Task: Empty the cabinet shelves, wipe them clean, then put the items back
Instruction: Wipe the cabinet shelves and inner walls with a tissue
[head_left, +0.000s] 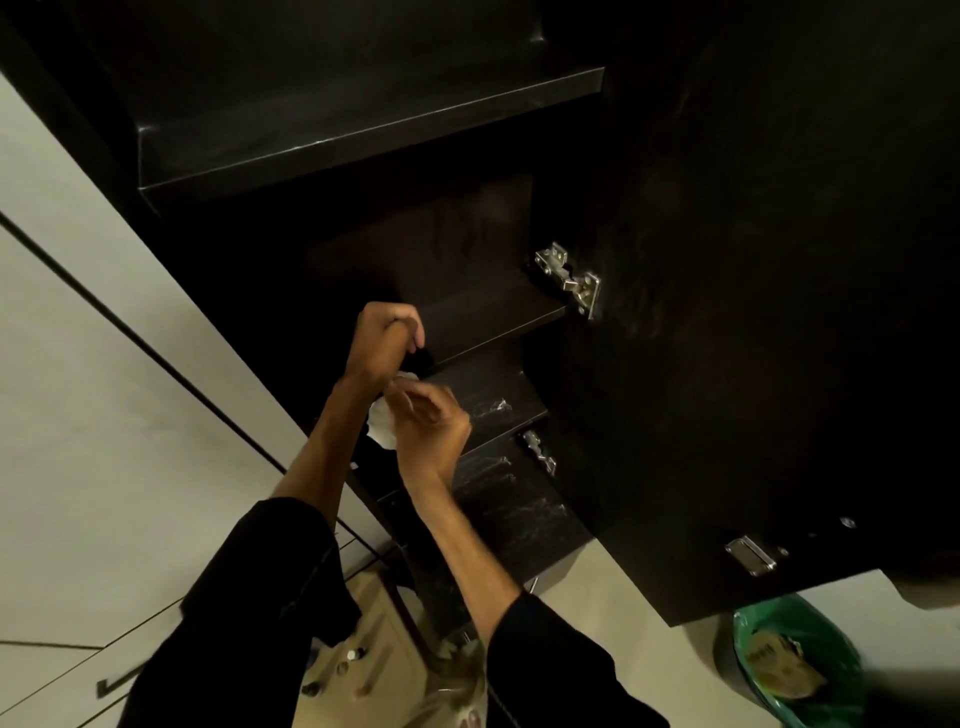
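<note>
1. Both arms are up in front of the open dark cabinet (363, 130), black sleeves pushed back to the forearms.
2. The left hand (387, 345) sits highest, fingers curled in a loose fist at the front edge of the middle shelf (493, 312); something dark shows just under the knuckles, but whether the fingers grip it cannot be told.
3. Just below and right of it, the right hand (431, 423) pinches a crumpled white cloth (382, 428), thumb and fingers curled round it, the wad bulging out toward the left wrist.
4. The cloth hangs between the two hands, touching the inside of the left wrist (close quarters here).
5. Right of the right hand, the next shelf (493, 400) down shows pale streaks on its dark surface.
6. Below that hand, the lowest shelf (519, 509) carries more pale smears across its top.
7. Far above both hands, the top shelf (363, 135) runs wide and dark, with a faint sheen along its front edge.
8. Up and right of the left hand, a metal hinge (569, 280) joins the carcass to the open door (753, 312); a second hinge (540, 452) sits just right of the right hand.
9. Well below the hands, by the elbows, small items (353, 670) lie on a pale surface, too blurred to name.
10. Far down to the right, a bin with a green liner (779, 675) stands on the floor, with brownish scraps inside it.
</note>
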